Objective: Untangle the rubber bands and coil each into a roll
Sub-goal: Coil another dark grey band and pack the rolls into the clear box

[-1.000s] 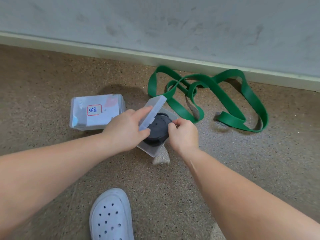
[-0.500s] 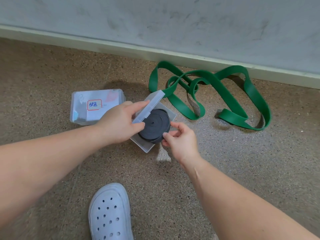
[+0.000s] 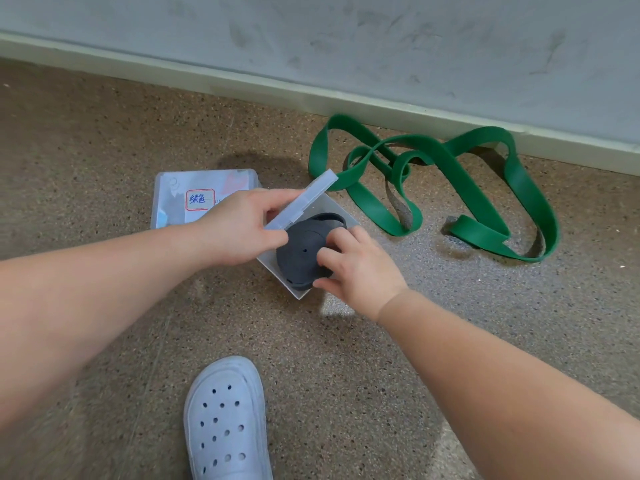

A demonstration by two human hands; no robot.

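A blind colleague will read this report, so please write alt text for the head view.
On a speckled floor, a right hand grips a black roll in a clear box while the left hand holds its lid up. A tangled green band lies beyond, by the wall; a labelled box and a pale shoe are nearby.

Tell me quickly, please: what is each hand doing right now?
The left hand pinches the raised clear lid of the box.
The right hand grips the black roll inside the box.
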